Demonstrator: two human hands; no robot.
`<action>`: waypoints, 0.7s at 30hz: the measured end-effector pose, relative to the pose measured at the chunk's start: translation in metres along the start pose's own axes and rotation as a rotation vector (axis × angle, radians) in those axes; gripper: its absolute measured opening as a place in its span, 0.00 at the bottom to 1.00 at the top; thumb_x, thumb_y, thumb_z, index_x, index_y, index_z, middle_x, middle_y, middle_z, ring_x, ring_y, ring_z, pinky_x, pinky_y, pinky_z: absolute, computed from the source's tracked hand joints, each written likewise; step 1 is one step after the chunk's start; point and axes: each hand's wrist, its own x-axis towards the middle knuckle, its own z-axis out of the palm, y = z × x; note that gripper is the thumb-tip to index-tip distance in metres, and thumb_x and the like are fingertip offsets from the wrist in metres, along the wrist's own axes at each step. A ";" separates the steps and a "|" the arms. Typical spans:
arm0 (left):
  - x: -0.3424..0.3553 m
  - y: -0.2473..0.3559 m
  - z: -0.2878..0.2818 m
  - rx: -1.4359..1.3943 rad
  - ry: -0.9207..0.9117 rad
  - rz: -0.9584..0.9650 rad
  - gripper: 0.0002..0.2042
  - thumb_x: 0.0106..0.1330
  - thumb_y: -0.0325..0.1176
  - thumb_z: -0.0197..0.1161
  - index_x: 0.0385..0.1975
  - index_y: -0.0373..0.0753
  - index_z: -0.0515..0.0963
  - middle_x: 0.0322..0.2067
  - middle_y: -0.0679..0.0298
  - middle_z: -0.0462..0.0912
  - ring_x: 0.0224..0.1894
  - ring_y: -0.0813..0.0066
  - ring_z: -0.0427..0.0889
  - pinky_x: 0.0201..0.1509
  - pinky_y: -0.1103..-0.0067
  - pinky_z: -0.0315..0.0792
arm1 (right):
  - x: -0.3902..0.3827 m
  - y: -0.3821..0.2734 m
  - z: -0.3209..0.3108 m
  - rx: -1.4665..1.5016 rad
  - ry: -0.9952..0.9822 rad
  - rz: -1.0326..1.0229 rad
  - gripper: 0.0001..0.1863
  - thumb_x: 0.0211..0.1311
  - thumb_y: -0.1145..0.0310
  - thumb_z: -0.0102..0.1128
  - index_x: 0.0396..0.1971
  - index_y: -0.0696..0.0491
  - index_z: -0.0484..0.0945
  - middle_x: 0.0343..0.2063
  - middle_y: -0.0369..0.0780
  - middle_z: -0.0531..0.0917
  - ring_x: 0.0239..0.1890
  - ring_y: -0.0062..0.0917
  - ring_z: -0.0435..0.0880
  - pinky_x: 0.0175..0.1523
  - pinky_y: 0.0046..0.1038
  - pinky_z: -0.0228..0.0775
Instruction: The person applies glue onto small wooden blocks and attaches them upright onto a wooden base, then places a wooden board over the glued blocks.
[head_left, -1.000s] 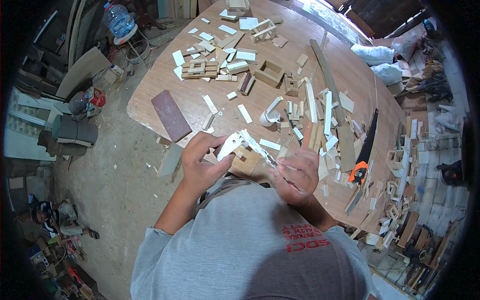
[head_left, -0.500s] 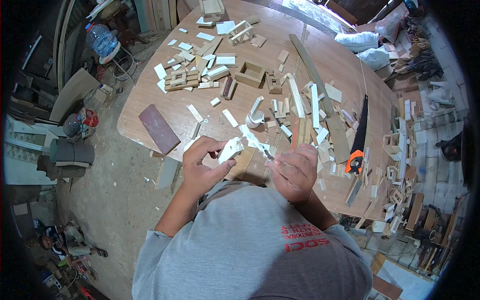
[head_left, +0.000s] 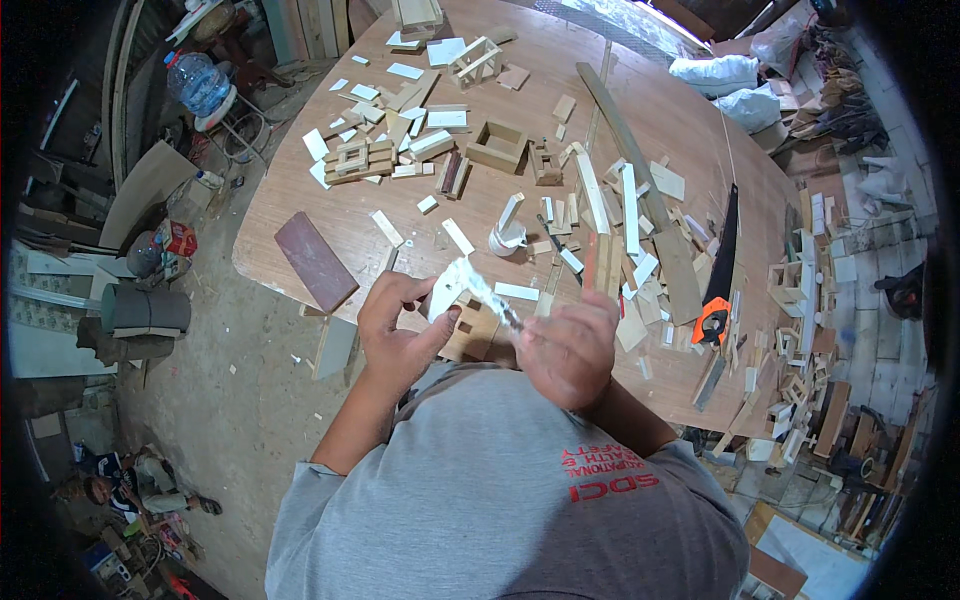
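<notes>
My left hand (head_left: 392, 328) pinches a small white wooden piece (head_left: 446, 297) between thumb and fingers, just past the table's near edge. In my right hand (head_left: 568, 352) is a thin stick (head_left: 486, 291) thickly smeared with white paste. Its coated tip lies against or just over the top of the wooden piece; I cannot tell whether they touch. Beyond the hands stands a small white cup (head_left: 507, 239) with a wooden strip upright in it. A flat wooden board (head_left: 470, 340) shows below the held piece, partly hidden by my hands.
Loose wood offcuts cover the table (head_left: 350, 225), with an open wooden box (head_left: 497, 147) among them. A dark red board (head_left: 316, 262) lies left. On the right are a handsaw (head_left: 716, 290) with an orange handle and a long plank (head_left: 640, 170). A person (head_left: 130, 485) sits at lower left.
My right hand has moved left, bringing the pasted stick's tip to the wooden piece. My left hand has shifted slightly left with the piece, which is now turned differently.
</notes>
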 end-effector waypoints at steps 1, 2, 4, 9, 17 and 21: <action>0.001 -0.001 -0.001 0.000 0.001 0.000 0.18 0.43 0.23 0.74 0.37 0.35 0.78 0.29 0.63 0.76 0.31 0.75 0.72 0.34 0.80 0.66 | 0.001 0.003 0.000 -0.043 -0.011 0.050 0.17 0.35 0.73 0.75 0.28 0.45 0.78 0.37 0.28 0.80 0.38 0.24 0.76 0.54 0.42 0.61; 0.002 -0.002 -0.001 0.013 -0.005 0.013 0.18 0.43 0.23 0.74 0.37 0.35 0.78 0.29 0.63 0.76 0.31 0.75 0.72 0.34 0.80 0.67 | 0.002 0.005 0.001 -0.086 -0.022 0.099 0.16 0.35 0.73 0.75 0.28 0.45 0.79 0.36 0.29 0.80 0.39 0.24 0.76 0.54 0.42 0.60; 0.002 -0.003 -0.002 0.025 -0.006 0.022 0.18 0.44 0.22 0.73 0.37 0.35 0.78 0.29 0.63 0.76 0.31 0.75 0.72 0.34 0.80 0.67 | -0.002 0.007 0.005 -0.044 0.013 0.055 0.17 0.35 0.74 0.75 0.28 0.45 0.79 0.36 0.29 0.80 0.39 0.24 0.76 0.55 0.42 0.60; 0.000 -0.007 -0.002 0.003 0.022 -0.013 0.18 0.44 0.21 0.72 0.37 0.35 0.77 0.30 0.62 0.76 0.32 0.75 0.73 0.34 0.80 0.67 | 0.003 0.008 0.008 0.005 -0.040 0.012 0.16 0.36 0.74 0.74 0.28 0.47 0.78 0.35 0.30 0.80 0.40 0.25 0.76 0.57 0.42 0.59; 0.003 -0.013 -0.005 -0.040 -0.019 -0.078 0.17 0.45 0.21 0.72 0.36 0.34 0.77 0.32 0.61 0.76 0.33 0.74 0.74 0.37 0.80 0.68 | -0.003 0.010 0.005 0.020 0.028 0.063 0.16 0.38 0.76 0.73 0.28 0.47 0.77 0.36 0.30 0.80 0.39 0.25 0.76 0.54 0.43 0.61; 0.001 -0.016 -0.004 -0.082 -0.057 -0.100 0.16 0.47 0.22 0.72 0.36 0.33 0.76 0.33 0.61 0.77 0.35 0.76 0.75 0.38 0.80 0.69 | 0.006 0.015 0.015 0.048 -0.007 0.110 0.12 0.40 0.76 0.71 0.25 0.48 0.76 0.33 0.30 0.80 0.36 0.26 0.76 0.52 0.40 0.62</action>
